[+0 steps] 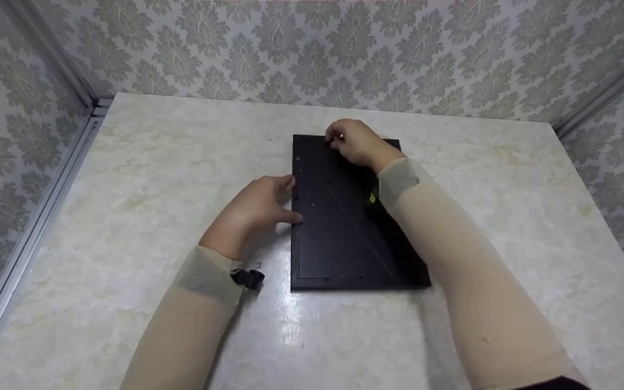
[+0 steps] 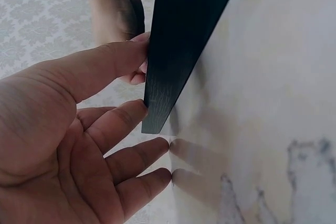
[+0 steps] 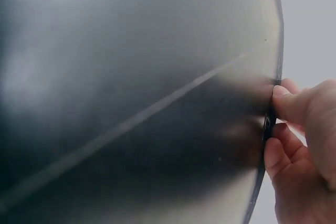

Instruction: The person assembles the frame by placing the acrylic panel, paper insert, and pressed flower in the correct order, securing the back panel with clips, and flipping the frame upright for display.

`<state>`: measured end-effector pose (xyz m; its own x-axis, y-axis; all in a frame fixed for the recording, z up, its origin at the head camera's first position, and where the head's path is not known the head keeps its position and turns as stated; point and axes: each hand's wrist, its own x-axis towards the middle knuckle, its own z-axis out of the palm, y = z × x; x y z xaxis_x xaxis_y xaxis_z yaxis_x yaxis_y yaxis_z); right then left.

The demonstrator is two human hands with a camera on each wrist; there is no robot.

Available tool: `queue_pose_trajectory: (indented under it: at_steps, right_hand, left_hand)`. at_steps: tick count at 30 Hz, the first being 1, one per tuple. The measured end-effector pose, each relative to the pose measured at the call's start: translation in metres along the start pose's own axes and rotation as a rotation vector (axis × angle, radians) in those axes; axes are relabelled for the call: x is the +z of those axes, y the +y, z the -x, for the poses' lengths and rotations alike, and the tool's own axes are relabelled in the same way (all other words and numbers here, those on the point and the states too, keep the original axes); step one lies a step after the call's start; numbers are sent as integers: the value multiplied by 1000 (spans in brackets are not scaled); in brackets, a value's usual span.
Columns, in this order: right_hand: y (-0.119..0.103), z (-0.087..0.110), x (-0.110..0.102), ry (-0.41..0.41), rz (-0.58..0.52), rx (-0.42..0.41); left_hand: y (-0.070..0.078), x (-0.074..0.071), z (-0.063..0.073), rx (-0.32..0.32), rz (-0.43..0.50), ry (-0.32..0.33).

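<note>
A flat black rectangular panel (image 1: 323,249), framed by a narrow border like the back of a picture frame, lies lengthwise on the table. A thin pale diagonal line and a few small dots mark its face. My left hand (image 1: 260,203) is at its left side, with the thumb at the edge; in the left wrist view the fingers (image 2: 123,124) are spread and nearly straight, two of them past the panel's side. At the far edge, my right hand (image 1: 352,141) pinches the rim between thumb and bent fingers, as the right wrist view shows (image 3: 294,124).
The pale marbled table (image 1: 193,146) extends on all sides of the panel. Patterned wall panels (image 1: 312,59) enclose its back and sides, with a metal rail (image 1: 36,233) on the left. A small black wrist camera (image 1: 249,279) hangs by the left sleeve.
</note>
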<state>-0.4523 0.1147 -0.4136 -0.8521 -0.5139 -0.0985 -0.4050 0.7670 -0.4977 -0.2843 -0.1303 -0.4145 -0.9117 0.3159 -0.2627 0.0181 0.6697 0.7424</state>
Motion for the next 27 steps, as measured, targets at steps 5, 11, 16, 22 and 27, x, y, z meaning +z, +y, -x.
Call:
queue_pose_trajectory:
  at_steps: [5, 11, 16, 22, 27]
  right_hand:
    - [2, 1, 0, -1, 19, -14]
    - [2, 2, 0, 0, 24, -33]
    - [2, 5, 0, 0, 39, -31]
    - [2, 15, 0, -15, -1, -27]
    - [14, 41, -8, 74, -118, 8]
  left_hand:
    - [-2, 1, -1, -2, 0, -4]
    - [-1, 1, 0, -2, -1, 3]
    - [-1, 2, 2, 10, 5, 3]
    - [-2, 3, 3, 3, -13, 19]
    - [-1, 3, 1, 13, -6, 52]
